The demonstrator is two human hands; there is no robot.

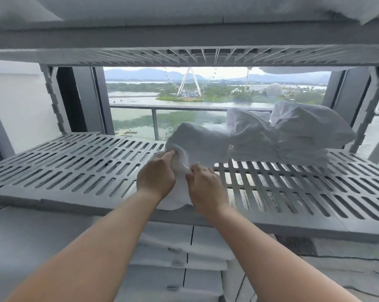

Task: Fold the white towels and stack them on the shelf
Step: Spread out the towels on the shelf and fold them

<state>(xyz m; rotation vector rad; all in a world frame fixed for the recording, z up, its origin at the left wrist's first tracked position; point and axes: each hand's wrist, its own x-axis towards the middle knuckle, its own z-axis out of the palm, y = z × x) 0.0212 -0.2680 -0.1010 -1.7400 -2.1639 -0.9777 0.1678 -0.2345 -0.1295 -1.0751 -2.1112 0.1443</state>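
A white towel [197, 142] stretches across the middle of the grey slatted shelf [75, 171], bunched and partly lifted. My left hand [157, 173] pinches its near end and my right hand [206, 184] grips the same end just beside it, both over the shelf's front edge. Part of this towel hangs down between my wrists. At the right of the shelf lies a pile of white towels [293, 131], crumpled ones on top of flat folded ones [280, 154].
An upper shelf [184, 38] runs overhead with white linen [53, 7] on it. Folded white towels [180, 253] are stacked below the shelf. Grey shelf posts [55, 99] stand at both sides. Behind is a window with a balcony railing [153, 118].
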